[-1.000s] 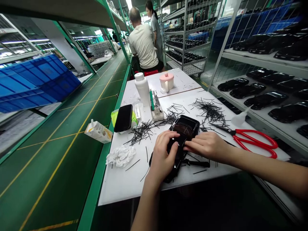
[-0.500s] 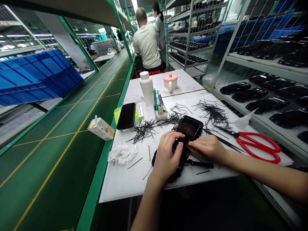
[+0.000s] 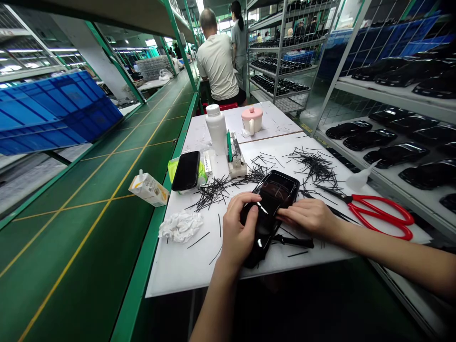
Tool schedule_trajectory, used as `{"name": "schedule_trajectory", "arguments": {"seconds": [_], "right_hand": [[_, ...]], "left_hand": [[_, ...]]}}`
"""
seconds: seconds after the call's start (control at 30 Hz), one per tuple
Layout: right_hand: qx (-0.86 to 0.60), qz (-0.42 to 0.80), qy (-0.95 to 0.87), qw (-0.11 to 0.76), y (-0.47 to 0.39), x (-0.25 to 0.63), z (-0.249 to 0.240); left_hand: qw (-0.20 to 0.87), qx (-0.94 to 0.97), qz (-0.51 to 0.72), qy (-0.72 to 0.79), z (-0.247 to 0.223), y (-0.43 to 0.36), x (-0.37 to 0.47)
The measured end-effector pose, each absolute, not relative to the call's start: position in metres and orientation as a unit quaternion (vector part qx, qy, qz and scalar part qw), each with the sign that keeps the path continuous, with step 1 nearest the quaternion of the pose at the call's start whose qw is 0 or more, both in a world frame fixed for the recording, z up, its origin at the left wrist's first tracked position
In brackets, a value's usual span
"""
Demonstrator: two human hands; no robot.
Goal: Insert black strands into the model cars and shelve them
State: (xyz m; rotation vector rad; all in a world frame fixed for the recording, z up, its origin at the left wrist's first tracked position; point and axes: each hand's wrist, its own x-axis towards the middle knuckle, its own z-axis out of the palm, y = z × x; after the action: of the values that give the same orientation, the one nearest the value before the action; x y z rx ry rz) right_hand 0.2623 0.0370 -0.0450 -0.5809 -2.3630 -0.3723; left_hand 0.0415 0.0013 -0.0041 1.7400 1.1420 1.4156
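A glossy black toy car body (image 3: 271, 202) lies on the white worktable (image 3: 185, 266) in front of me. My left hand (image 3: 238, 230) grips its near left side, fingers curled over the shell. On its right side rests my right hand (image 3: 309, 217), fingertips pressed against the shell. Thin black rods (image 3: 213, 192) lie scattered around the car body, with a denser pile (image 3: 313, 164) behind it.
Red-handled scissors (image 3: 379, 214) lie at the right. A phone (image 3: 186, 170), white bottle (image 3: 215, 128), pink-lidded mug (image 3: 251, 120), crumpled tissue (image 3: 181, 225) and small carton (image 3: 148, 188) sit to the left and back. A green conveyor (image 3: 89, 209) runs left. Shelves of black car bodies (image 3: 392, 154) stand right. Two people (image 3: 218, 59) are behind.
My left hand has shifted its grip toward the left side of the car body, exposing more of the shell. My right hand stays on the right side.
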Motion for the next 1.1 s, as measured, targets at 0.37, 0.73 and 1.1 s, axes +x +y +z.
{"name": "schedule_trajectory", "arguments": {"seconds": [0.37,0.73,1.1], "right_hand": [[-0.283,-0.005,-0.893,0.348,0.036,0.256,-0.047],[-0.337,0.112,-0.871,0.340,0.031,0.245,-0.044],[-0.317,0.137,-0.878,0.333,0.031,0.249,-0.052]], "left_hand": [[0.276,0.564,0.618,0.473,-0.014,-0.019,0.018],[0.284,0.525,0.613,0.517,-0.027,-0.027,0.016],[0.231,0.644,0.480,0.549,-0.024,-0.027,0.018]]}}
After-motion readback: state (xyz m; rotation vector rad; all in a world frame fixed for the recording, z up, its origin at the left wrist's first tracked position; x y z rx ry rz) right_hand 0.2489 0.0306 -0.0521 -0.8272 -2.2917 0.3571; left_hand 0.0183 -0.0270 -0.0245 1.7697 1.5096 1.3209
